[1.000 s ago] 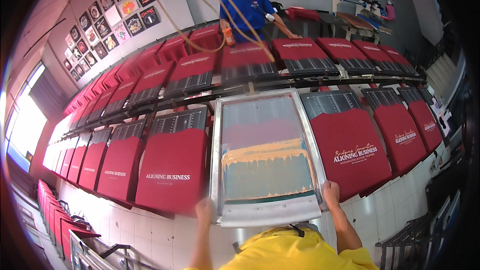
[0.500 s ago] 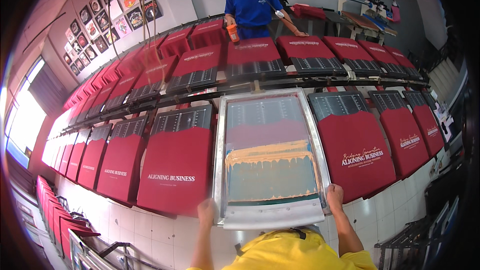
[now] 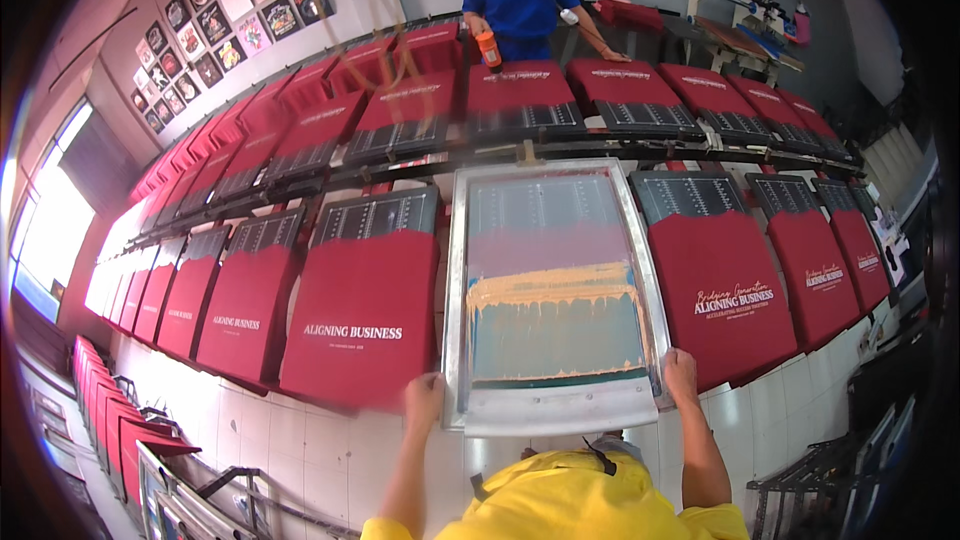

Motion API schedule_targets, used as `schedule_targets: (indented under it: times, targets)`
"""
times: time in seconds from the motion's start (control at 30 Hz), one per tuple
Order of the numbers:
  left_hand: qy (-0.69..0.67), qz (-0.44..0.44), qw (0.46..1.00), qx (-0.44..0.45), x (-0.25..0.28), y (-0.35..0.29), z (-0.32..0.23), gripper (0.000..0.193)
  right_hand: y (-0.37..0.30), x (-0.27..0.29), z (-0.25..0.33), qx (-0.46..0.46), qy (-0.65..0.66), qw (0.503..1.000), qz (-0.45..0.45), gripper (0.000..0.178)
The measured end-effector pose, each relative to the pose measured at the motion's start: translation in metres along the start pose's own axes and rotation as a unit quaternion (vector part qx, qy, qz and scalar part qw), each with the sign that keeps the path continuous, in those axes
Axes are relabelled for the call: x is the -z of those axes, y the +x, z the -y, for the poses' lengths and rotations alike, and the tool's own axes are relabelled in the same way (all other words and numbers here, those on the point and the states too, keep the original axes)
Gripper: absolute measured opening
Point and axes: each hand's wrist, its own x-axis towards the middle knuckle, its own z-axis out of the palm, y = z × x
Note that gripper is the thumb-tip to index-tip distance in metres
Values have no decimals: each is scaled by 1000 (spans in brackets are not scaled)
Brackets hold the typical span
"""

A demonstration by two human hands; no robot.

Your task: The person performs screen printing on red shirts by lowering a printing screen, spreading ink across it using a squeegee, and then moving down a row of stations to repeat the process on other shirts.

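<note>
A screen-printing frame with a silvery metal rim lies over a pallet in the near row. Its mesh is blue-green toward me, with an uneven band of tan ink across the middle. Along the near end runs a pale grey bar with several screws. My left hand is closed on the frame's near left corner. On the opposite side, my right hand grips the right edge near the same end. Fingertips of both hands are partly hidden by the frame.
Dark red printed shirts cover pallets on both sides, in two long rows separated by a black rail. Beyond the far row stands a person in blue, holding an orange container. A metal rack is at lower left.
The whole view has shifted slightly, with the frame now a little higher and farther right in it. Both hands keep their grip. The ink band looks the same.
</note>
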Motion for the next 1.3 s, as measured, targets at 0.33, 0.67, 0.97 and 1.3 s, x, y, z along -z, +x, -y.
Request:
schedule_targets:
  times: [0.33, 0.67, 0.97, 1.3]
  targets:
    - [-97, 447, 889, -17, 18, -104, -82, 39, -99, 43, 136, 496, -89, 840, 203, 59]
    - [-279, 511, 810, 66, -105, -140, -59, 46, -75, 19, 154, 475, -154, 849, 171, 35]
    - [-322, 464, 810, 161, -122, -139, -56, 43, 22, 3, 193, 474, -98, 871, 79, 34]
    - [-334, 414, 815, 232, -117, -143, -57, 32, 73, -58, 194, 494, -137, 856, 67, 33]
